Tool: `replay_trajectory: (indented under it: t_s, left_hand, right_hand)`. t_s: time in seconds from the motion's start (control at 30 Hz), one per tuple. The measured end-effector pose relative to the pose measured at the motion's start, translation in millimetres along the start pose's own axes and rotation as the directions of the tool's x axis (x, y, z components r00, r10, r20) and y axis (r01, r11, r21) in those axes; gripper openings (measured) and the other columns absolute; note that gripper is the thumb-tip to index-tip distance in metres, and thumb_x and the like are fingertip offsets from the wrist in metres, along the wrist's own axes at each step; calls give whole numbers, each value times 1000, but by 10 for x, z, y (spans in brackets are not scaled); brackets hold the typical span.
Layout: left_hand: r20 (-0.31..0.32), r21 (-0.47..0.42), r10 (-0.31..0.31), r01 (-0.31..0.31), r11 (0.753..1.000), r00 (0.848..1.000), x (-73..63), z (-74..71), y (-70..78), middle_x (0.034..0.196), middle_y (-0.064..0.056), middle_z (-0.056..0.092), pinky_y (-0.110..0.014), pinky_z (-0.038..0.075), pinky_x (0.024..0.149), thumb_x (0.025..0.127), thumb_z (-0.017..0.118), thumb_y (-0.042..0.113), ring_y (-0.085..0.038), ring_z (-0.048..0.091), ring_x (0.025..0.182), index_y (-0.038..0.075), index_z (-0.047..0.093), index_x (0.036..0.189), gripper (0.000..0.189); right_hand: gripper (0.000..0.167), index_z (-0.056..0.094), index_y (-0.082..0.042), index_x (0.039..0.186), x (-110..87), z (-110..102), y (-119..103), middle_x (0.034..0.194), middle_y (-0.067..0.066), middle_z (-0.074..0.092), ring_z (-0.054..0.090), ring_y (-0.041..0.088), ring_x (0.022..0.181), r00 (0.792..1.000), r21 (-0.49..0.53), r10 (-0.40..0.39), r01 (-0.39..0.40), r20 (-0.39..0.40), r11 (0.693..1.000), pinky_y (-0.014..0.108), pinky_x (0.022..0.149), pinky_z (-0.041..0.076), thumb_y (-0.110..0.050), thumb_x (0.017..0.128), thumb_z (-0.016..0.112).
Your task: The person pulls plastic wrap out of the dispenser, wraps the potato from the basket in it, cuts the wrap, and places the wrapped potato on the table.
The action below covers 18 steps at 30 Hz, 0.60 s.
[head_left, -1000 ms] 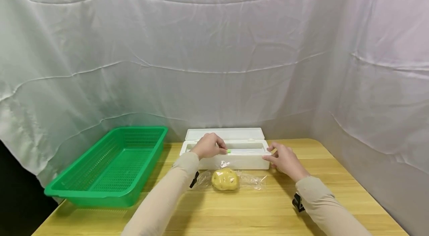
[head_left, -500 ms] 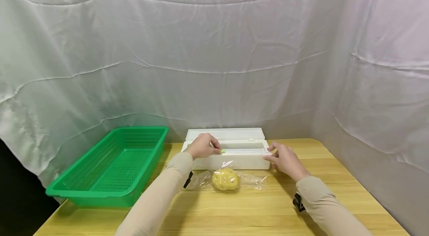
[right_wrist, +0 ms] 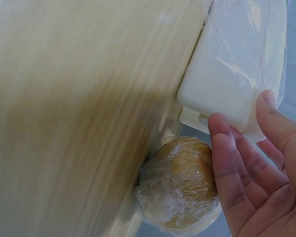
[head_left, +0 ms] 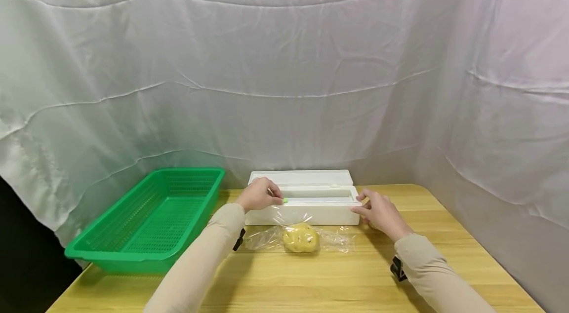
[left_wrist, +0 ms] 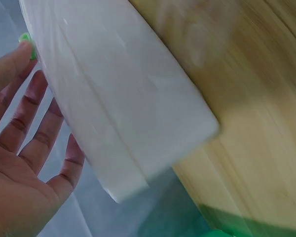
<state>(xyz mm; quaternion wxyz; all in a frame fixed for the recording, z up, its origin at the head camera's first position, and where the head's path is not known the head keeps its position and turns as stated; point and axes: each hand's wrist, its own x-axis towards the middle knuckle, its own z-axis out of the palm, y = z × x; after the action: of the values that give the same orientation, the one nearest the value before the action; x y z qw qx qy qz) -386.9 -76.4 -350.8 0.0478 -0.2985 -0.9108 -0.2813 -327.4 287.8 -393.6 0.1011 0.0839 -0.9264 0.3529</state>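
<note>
My left hand (head_left: 261, 194) pinches a small green slide cutter (head_left: 285, 200) between thumb and index finger, at the front top edge of a white cling film dispenser (head_left: 306, 214). In the left wrist view, the other fingers spread beside the dispenser's wall (left_wrist: 108, 89). With thumb and fingertips, my right hand (head_left: 378, 212) holds the dispenser's right front corner. Its lid (head_left: 306, 176) stands raised at the back. Clear film (head_left: 340, 240) spreads in front, with a yellow potato (head_left: 301, 238) on it. Beside the right fingers, the right wrist view shows a film-wrapped potato (right_wrist: 180, 185).
A green perforated basket (head_left: 178, 249) stands at the left of the wooden table (head_left: 311, 283). Grey-white cloth (head_left: 284, 120) hangs behind the table and along its right side.
My left hand has slid leftward along the dispenser's front edge, carrying the green slide cutter with it. The right hand stays at the right corner.
</note>
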Motion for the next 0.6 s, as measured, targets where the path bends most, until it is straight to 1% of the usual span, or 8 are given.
replay_trajectory:
  t_s: [0.1,0.2,0.37,0.43,0.5,0.6]
  left_hand:
    - [5,-20,-19,19,1000,1000,-68,-58,-70,89,-2,83,-25,56,73,91,87,14,-9,70,78,11,85,89,4]
    - [3,-39,-36,36,999,999,-101,-71,-111,89,-2,82,-25,55,72,92,86,13,-11,70,78,12,85,89,4]
    - [-3,-54,-41,41,998,999,-144,-77,-144,89,1,82,-26,54,71,93,85,14,-9,67,77,11,85,89,4]
    - [-6,-54,-39,39,998,999,-158,-88,-142,90,0,82,-27,56,72,93,85,14,-10,69,79,11,85,90,4]
    - [-13,-45,-53,53,998,998,-174,-107,-139,93,1,82,-28,56,75,93,85,15,-11,68,82,13,85,90,4]
    - [-41,-23,-83,82,996,996,-201,-138,-156,97,2,81,-31,56,77,92,85,15,-12,67,88,16,86,87,6]
  right_hand:
    - [31,63,-2,118,-12,5,-22,81,12,78,70,23,63,1000,1,2,-2,6,1000,32,56,53,-19,99,79]
    - [31,63,-2,120,-24,0,-23,83,12,78,70,24,64,1000,5,7,-7,11,1000,32,56,54,-18,99,79]
    - [30,63,-2,120,-29,19,-20,85,12,78,71,24,65,1000,9,23,-23,15,1000,32,56,54,-18,99,79]
    - [30,63,-3,119,-26,22,-15,85,12,78,71,24,65,1000,5,21,-21,14,1000,32,56,54,-18,99,79]
    - [30,63,-3,119,-21,23,-11,85,12,79,71,23,64,1000,0,15,-15,11,1000,32,56,54,-18,99,79]
    - [30,63,-3,120,-17,11,-9,85,12,79,71,23,64,1000,-2,4,-4,7,1000,31,56,54,-18,99,79]
